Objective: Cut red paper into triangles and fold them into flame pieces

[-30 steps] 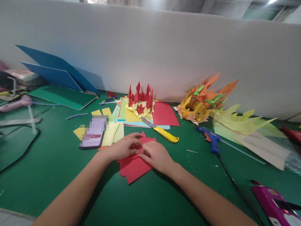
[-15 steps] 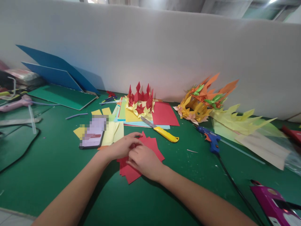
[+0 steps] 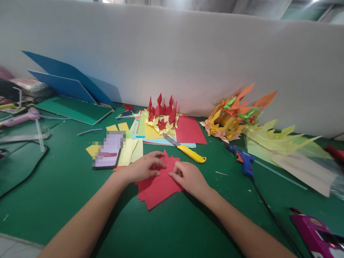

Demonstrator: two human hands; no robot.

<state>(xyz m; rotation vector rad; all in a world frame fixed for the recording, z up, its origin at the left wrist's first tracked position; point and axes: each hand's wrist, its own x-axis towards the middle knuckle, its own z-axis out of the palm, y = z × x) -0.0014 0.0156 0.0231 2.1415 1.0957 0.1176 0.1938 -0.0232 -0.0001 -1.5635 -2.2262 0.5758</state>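
A loose stack of red paper squares (image 3: 158,190), fanned at differing angles, lies on the green table in front of me. My left hand (image 3: 146,167) rests over its left side, fingers curved and apart, with nothing visible in them. On the stack's right side is my right hand (image 3: 189,178), its fingers curled and the thumb close to the index finger. Whether a sheet is pinched there is hidden. Just beyond the stack lies a yellow-handled utility knife (image 3: 189,152), blade pointing back and left.
Behind are a red-and-yellow paper crown (image 3: 162,114) and coloured sheets (image 3: 190,129). A phone (image 3: 109,152) lies left. On the right are an orange paper crown (image 3: 236,111), a blue glue gun (image 3: 245,161) with its cord, and a magenta device (image 3: 309,229). Blue boards (image 3: 61,86) lean back left.
My right hand has moved right, away from my left hand, uncovering the middle of the red stack. The left hand stays nearly in place; the view has shifted slightly.
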